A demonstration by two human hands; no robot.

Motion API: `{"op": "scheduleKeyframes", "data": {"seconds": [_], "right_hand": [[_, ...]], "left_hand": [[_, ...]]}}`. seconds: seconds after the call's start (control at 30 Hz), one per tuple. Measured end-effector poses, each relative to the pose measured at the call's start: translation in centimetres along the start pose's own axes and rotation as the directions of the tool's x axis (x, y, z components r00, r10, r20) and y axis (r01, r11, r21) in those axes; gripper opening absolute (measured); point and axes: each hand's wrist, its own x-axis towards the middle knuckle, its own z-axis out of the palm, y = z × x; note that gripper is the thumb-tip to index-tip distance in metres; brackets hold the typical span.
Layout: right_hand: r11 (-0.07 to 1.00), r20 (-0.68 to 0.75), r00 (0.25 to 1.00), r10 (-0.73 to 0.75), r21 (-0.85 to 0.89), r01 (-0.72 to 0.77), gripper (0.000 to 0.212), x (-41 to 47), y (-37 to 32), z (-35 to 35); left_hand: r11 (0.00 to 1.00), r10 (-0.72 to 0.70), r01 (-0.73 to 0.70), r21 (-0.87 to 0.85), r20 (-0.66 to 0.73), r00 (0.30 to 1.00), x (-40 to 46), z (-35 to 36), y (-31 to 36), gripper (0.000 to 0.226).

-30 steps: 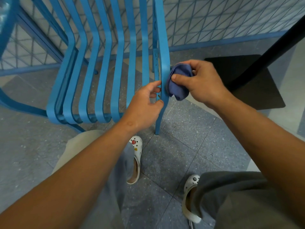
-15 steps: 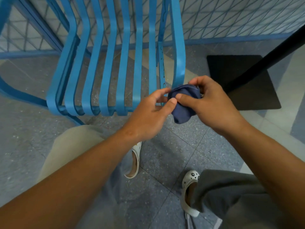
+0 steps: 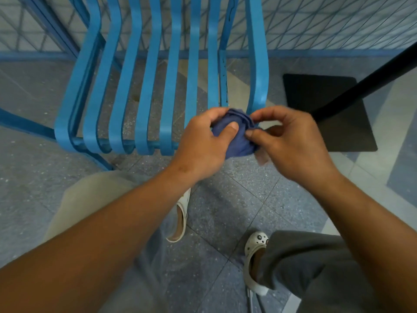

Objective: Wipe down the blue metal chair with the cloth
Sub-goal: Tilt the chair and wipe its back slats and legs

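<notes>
Cloth (image 3: 234,137) now between both hands.

Speckled grey tiled floor (image 3: 225,211) underfoot, a pale wall with a diagonal line pattern (image 3: 327,21) behind, and a black square base plate (image 3: 316,93) under a slanting black pole (image 3: 370,77).

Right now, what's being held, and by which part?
The bunched cloth, by both hands: left hand grips its left side, thumb on the front; right hand pinches its right edge. Neither hand holds the chair.
</notes>
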Motion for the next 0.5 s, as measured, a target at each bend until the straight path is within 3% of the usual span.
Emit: {"op": "scheduleKeyframes", "data": {"seconds": [0.13, 0.3, 0.5], "right_hand": [[0.998, -0.134, 0.991, -0.029, -0.05, 0.023, 0.018, 2.2, 0.6, -2.5], [0.999, -0.118, 0.992, -0.041, -0.032, 0.037, 0.018, 3.4, 1.1, -3.5], [0.997, 0.016, 0.999, -0.041, -0.061, 0.042, 0.021, 3.0, 1.0, -3.5]], "left_hand": [[0.988, 0.152, -0.139, 0.072, -0.211, 0.966, 3.5, 0.2, 0.0, 0.041], [0.928, 0.345, -0.321, 0.188, -0.111, 0.932, 4.8, 1.6, 0.4, 0.033], [0.967, 0.206, -0.198, 0.158, -0.031, 0.978, 4.0, 2.3, -2.0, 0.014]]}}
